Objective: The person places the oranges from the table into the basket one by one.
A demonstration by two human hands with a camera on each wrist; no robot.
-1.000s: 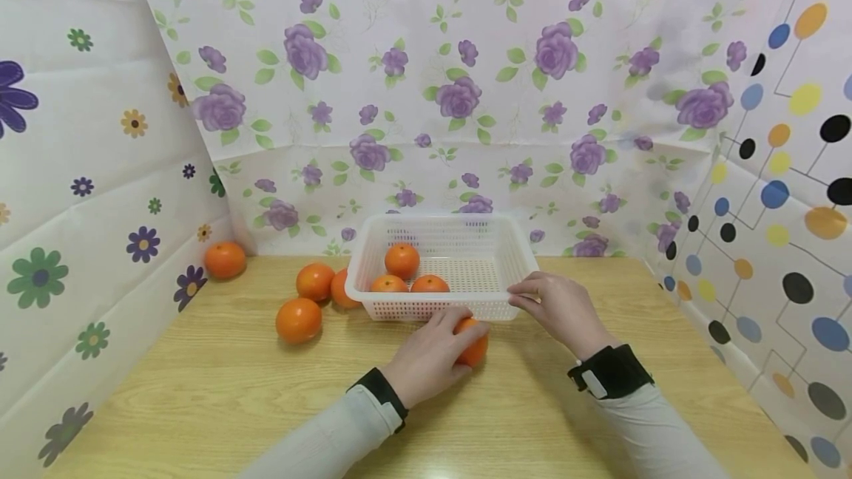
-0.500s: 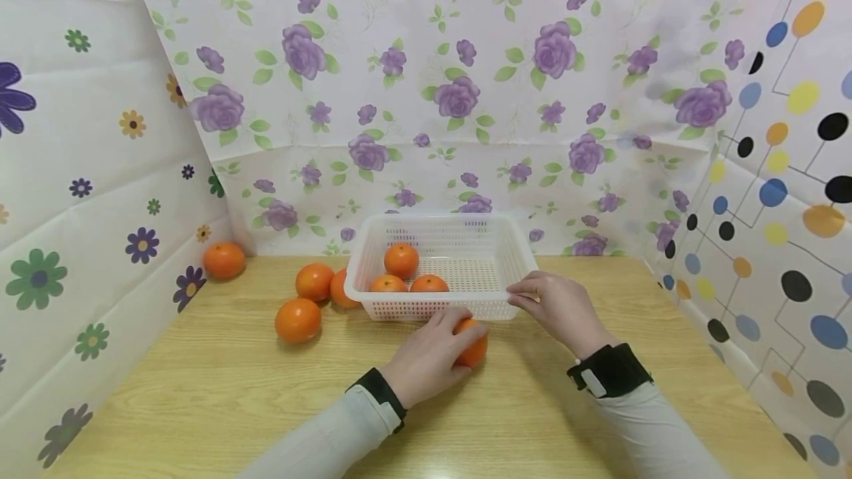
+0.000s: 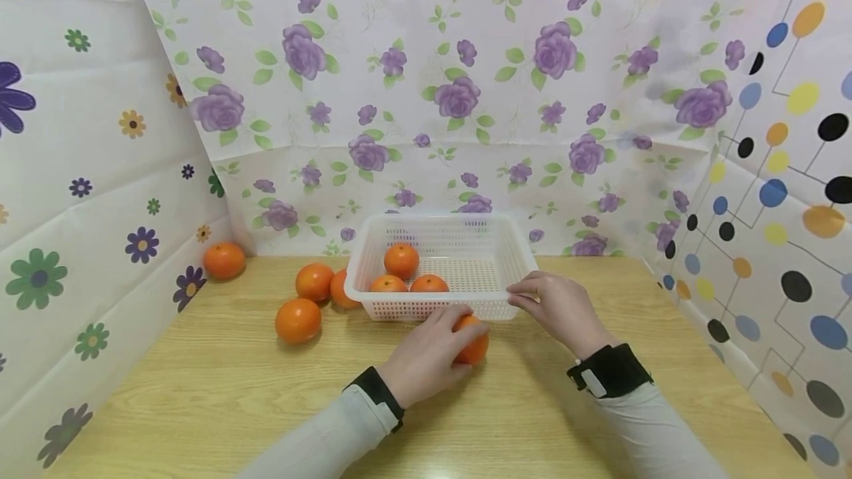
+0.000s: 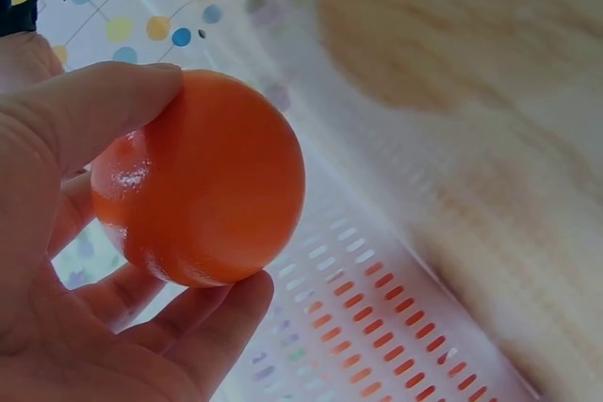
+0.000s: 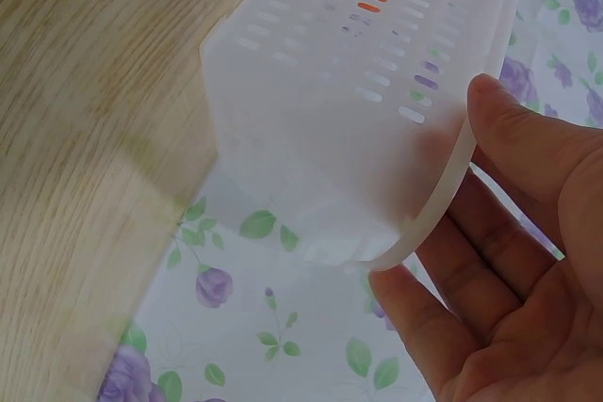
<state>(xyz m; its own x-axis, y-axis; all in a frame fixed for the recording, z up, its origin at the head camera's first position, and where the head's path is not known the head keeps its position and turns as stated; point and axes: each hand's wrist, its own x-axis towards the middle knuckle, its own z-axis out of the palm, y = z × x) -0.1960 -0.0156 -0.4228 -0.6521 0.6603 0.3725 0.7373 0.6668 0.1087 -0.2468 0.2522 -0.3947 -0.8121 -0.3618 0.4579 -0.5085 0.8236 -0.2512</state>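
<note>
In front of the white plastic basket (image 3: 466,307), my left hand (image 3: 429,357) grips an orange mandarin (image 3: 474,350). The left wrist view shows thumb and fingers curved round the mandarin (image 4: 212,185), with the slotted basket wall (image 4: 377,327) behind it. My right hand (image 3: 562,309) pinches the basket's front right corner. In the right wrist view, the thumb (image 5: 509,120) lies on one side of the rim (image 5: 443,195) and the fingers on the other. Inside the basket, toward its left, sit three mandarins (image 3: 402,261).
Left of the basket, several more mandarins (image 3: 298,321) lie on the wooden table (image 3: 200,390); one mandarin (image 3: 224,261) is at the far left corner. One touches or nearly touches the basket's left side. Patterned cloths (image 3: 399,94) stand at the back and both sides.
Almost nothing differs. The left hand and its mandarin have shifted very slightly; the right hand and basket stay in place.
</note>
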